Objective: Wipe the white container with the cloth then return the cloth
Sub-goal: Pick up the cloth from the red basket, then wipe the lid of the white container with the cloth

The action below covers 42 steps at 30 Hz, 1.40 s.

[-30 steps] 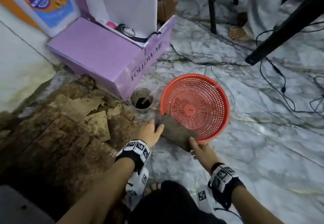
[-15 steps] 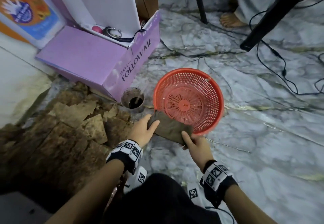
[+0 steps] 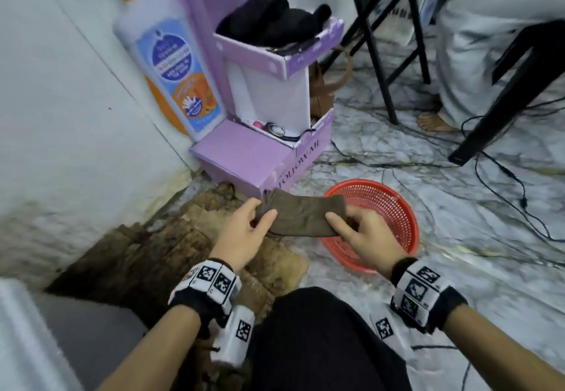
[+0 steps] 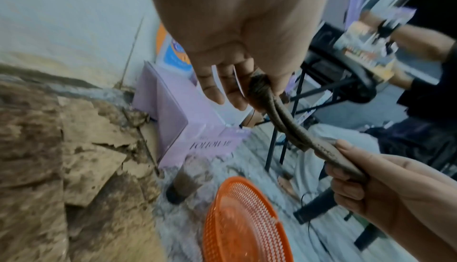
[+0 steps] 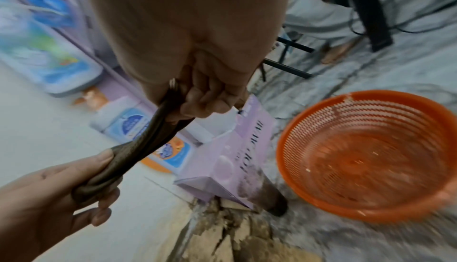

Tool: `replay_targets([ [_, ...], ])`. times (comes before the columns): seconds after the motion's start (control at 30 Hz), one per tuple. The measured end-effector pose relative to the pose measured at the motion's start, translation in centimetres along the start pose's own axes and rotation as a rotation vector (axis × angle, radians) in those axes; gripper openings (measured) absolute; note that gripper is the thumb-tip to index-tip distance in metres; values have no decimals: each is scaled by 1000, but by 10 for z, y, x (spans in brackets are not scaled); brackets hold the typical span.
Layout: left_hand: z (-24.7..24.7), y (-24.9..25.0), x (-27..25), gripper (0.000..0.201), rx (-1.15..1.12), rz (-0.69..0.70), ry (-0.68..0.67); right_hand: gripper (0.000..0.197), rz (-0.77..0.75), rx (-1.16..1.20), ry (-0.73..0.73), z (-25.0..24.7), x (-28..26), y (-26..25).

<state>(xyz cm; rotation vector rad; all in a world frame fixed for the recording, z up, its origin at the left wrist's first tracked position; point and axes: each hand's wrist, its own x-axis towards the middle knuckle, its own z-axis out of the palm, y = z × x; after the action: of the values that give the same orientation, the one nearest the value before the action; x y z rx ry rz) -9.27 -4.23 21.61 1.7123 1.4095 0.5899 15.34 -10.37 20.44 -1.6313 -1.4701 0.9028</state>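
Observation:
A brown, dirty cloth (image 3: 301, 216) hangs stretched flat between my two hands, above the floor and just left of the red mesh basket (image 3: 394, 207). My left hand (image 3: 261, 211) pinches its bunched left end; in the left wrist view thumb and forefinger squeeze the cloth (image 4: 289, 127) and the other fingers (image 4: 212, 92) stay straight. My right hand (image 3: 339, 219) grips the right end with curled fingers (image 5: 210, 100). A white surface (image 3: 27, 338) fills the lower left corner; I cannot tell what it is.
A purple box (image 3: 260, 158) stands open against the wall, a large lotion bottle (image 3: 174, 66) beside it. Broken brown floor pieces (image 3: 171, 237) lie to the left. A muddy cup (image 5: 267, 194) stands by the box. Cables, black stand legs and another person's foot (image 3: 434, 121) are at the right.
Both hands have lifted the cloth off the basket's near rim and pulled it out flat between them. The head view has tilted up, showing more of the wall and box.

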Motion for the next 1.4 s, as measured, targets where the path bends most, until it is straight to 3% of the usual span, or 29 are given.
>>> replay_targets([
  [0.07, -26, 14, -17, 30, -48, 12, 57, 30, -57, 30, -50, -4, 2, -36],
  [0.13, -52, 22, -41, 4, -110, 11, 121, 25, -115, 48, -131, -4, 0, -75],
  [0.17, -64, 27, -56, 3, -126, 3, 155, 25, -136, 30, -175, -3, -3, -94],
  [0.2, -75, 32, -70, 9, -130, -1, 191, 24, -156, 12, -218, -2, -6, -112],
  [0.27, -97, 32, -98, 50, -148, 6, 274, 18, -199, 5, -308, 5, -13, -147],
  [0.3, -107, 30, -114, 58, -164, 13, 318, 15, -223, 12, -338, 11, -18, -163],
  [0.4, -136, 27, -162, 54, -193, -26, 402, 15, -341, 2, -366, 37, -31, -209],
  [0.53, -165, 9, -220, 37, -236, -84, 613, 19, -405, -86, -465, 83, -49, -256],
  [0.7, -190, -37, -285, 38, -198, -146, 775, 26, -460, -221, -581, 155, -74, -284],
  [0.77, -199, -57, -305, 23, -158, -189, 791, 38, -464, -290, -607, 184, -89, -290],
  [0.83, -207, -76, -320, 15, -84, -218, 797, 34, -421, -353, -632, 207, -107, -294],
  [1.17, -247, -133, -299, 20, 481, -183, 649, 41, -262, -474, -610, 270, -177, -258],
  [1.3, -255, -140, -285, 29, 676, -185, 546, 53, -307, -610, -603, 271, -187, -253],
  [1.4, -262, -144, -280, 32, 693, -175, 554, 59, -444, -725, -481, 269, -189, -260],
])
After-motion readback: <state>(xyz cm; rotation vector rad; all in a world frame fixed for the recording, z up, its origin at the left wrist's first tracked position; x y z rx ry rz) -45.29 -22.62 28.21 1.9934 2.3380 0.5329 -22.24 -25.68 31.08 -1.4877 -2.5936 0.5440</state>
